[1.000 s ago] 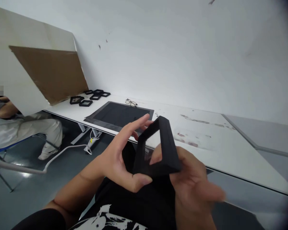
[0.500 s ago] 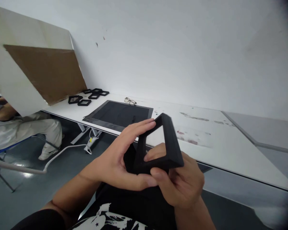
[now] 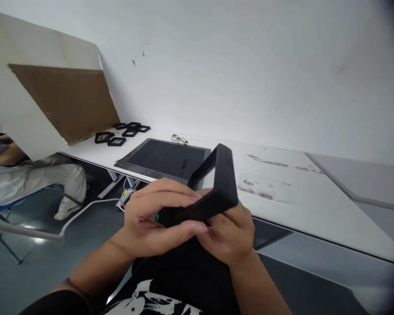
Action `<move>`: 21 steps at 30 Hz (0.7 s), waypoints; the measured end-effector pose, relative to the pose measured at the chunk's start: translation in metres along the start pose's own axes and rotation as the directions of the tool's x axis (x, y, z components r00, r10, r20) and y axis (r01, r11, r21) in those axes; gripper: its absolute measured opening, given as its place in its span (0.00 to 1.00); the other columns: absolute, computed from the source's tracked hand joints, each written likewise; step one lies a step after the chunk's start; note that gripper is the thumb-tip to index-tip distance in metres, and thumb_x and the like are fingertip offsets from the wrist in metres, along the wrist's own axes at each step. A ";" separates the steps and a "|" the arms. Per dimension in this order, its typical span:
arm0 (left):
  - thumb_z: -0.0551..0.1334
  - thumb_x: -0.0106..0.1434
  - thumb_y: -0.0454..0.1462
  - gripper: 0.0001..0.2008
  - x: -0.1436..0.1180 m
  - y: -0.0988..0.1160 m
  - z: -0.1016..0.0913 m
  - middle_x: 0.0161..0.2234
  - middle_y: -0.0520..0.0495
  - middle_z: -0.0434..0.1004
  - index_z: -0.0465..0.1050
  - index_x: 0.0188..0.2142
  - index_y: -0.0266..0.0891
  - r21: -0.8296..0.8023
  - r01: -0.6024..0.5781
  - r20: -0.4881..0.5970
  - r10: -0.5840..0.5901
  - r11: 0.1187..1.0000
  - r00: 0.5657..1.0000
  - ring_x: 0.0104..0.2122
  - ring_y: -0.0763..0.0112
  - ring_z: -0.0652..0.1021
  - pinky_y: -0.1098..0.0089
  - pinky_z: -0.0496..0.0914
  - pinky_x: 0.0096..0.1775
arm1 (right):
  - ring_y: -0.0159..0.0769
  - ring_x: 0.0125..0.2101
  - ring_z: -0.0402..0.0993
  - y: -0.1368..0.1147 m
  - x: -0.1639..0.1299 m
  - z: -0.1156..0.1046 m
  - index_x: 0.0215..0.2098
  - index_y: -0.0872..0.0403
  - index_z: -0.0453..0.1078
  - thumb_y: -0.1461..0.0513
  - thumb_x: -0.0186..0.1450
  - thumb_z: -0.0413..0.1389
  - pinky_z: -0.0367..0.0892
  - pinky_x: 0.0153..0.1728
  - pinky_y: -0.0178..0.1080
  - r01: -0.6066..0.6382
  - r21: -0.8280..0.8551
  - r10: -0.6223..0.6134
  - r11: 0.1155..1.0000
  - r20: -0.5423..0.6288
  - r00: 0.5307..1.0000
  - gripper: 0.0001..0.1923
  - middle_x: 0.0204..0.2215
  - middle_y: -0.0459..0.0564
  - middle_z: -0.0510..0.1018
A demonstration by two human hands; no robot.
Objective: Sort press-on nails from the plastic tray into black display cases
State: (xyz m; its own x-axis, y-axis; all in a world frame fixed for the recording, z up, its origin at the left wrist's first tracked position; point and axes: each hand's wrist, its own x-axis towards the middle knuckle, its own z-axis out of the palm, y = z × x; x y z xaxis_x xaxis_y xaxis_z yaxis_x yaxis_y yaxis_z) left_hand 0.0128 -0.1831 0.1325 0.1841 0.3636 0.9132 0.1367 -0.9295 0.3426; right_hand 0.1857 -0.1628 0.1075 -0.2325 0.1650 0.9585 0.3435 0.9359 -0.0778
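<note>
A black picture frame with deep sides and a see-through middle is held up, tilted, in front of my chest. My left hand grips its near left corner, thumb below and fingers on top. Under the frame, my right hand holds the near right edge; some of its fingers are hidden behind the frame. Beyond my hands, a dark mat lies on the white table.
Several small black frames lie at the table's far left by a leaning brown board. Eyeglasses rest behind the mat. At left, a person sits on a chair. A white cable crosses that side.
The black frame has turned in my hands, so its outer side faces me more and its opening looks narrower. Both hands have shifted slightly left.
</note>
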 end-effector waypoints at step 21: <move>0.76 0.52 0.47 0.38 0.009 -0.014 0.005 0.62 0.37 0.66 0.65 0.58 0.42 0.184 -0.151 0.245 0.103 0.971 0.964 0.62 0.53 0.69 0.53 0.68 0.61 | 0.26 0.16 0.59 -0.005 0.003 -0.028 0.27 0.54 0.71 0.59 0.62 0.64 0.56 0.19 0.33 -0.559 0.825 0.613 0.084 0.399 0.682 0.10 0.18 0.43 0.69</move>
State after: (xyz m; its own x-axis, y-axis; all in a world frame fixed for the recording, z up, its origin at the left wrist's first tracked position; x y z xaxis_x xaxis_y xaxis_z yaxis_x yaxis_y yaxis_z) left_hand 0.0174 -0.1664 0.1352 0.4303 0.2698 0.8614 0.2840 -0.9463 0.1545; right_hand 0.2092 -0.1757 0.1182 -0.3110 0.8107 0.4960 -0.5923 0.2428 -0.7683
